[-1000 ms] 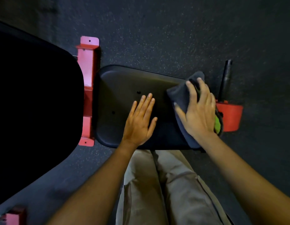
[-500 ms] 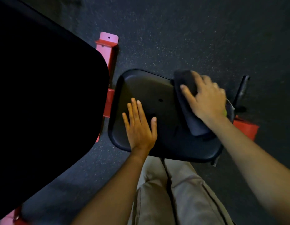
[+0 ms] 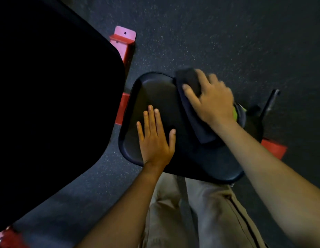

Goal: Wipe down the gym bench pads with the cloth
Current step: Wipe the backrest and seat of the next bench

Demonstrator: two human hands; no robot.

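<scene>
A small black seat pad (image 3: 155, 90) lies in the middle of the view. My left hand (image 3: 154, 138) rests flat on its near left part, fingers straight and together. A dark folded cloth (image 3: 189, 81) lies across the pad's right side. My right hand (image 3: 213, 99) presses down on the cloth with fingers spread over its far end; the hand is blurred. A large black back pad (image 3: 53, 97) fills the left of the view, apart from both hands.
A red steel frame (image 3: 122, 42) runs between the two pads, with another red part (image 3: 274, 149) at the right. A black handle (image 3: 269, 102) sticks out beyond the seat pad. Speckled dark rubber floor (image 3: 218, 33) lies all around. My beige trousers (image 3: 205, 212) are below.
My right hand has slid the cloth toward the far edge of the seat pad. My left hand stays flat on the pad. The view has shifted, so the bench sits further right.
</scene>
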